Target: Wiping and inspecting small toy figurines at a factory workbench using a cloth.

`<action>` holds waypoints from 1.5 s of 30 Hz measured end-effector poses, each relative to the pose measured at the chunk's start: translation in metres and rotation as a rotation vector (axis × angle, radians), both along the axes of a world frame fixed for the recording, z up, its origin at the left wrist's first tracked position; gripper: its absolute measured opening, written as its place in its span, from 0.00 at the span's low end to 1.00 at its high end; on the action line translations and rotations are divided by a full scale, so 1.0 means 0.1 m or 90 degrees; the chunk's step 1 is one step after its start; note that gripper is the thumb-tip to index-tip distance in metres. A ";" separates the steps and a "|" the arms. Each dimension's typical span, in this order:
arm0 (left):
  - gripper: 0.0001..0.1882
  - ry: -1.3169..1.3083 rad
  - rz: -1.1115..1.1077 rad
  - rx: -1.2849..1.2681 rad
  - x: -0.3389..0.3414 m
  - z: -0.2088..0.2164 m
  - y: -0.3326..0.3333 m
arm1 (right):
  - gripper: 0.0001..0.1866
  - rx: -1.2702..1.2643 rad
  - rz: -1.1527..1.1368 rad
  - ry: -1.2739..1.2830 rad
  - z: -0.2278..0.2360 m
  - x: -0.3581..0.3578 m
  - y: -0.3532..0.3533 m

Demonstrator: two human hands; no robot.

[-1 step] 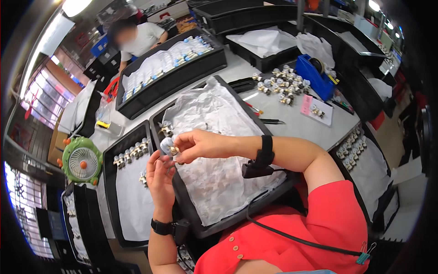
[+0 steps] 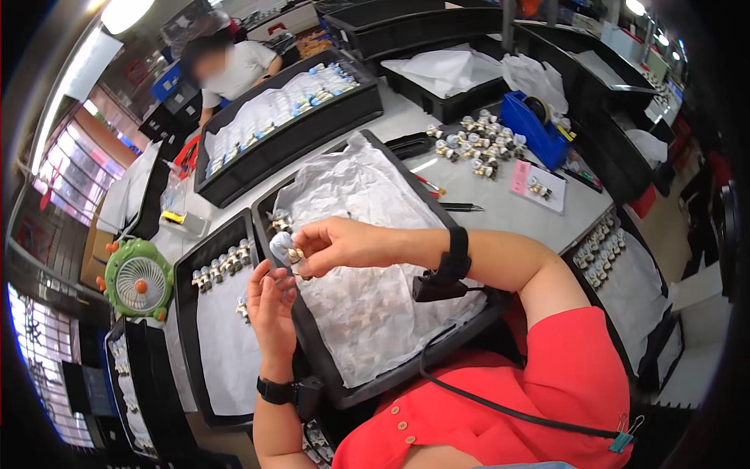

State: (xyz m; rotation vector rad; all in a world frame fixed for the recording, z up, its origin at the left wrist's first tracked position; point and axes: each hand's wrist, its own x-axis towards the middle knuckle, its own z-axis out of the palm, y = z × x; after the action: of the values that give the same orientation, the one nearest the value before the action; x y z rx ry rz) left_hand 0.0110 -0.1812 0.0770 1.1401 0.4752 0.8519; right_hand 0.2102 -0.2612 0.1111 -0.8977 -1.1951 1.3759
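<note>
Above the paper-lined black tray [image 2: 476, 309], the right hand [image 2: 344, 244] pinched a small metal fitting [image 2: 286, 248] for a close look, while the left hand [image 2: 272, 301] waited open just below it.

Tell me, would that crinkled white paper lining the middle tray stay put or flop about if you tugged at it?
The white paper is creased all over and its edges ride up over the black tray, so it is probably thin, light and floppy. A tug would likely drag the whole sheet, since few small parts weigh it down. It may also tear easily.
</note>
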 end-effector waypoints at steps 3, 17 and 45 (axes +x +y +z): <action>0.18 0.006 -0.005 0.003 0.01 0.00 0.01 | 0.13 0.028 -0.028 -0.046 0.19 0.24 -0.22; 0.16 0.054 -0.009 0.031 0.00 0.00 -0.01 | 0.12 -0.019 -0.424 -0.297 0.71 1.55 -1.75; 0.14 0.122 -0.019 0.049 0.00 -0.03 -0.01 | 0.17 -0.898 -0.625 -0.809 -0.89 3.26 -3.46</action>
State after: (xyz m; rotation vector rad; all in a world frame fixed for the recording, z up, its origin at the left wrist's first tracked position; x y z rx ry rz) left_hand 0.0113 -0.1825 0.0742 1.3037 0.5858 0.7423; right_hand 0.5359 -0.6069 0.0223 -3.0857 -0.0966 0.4954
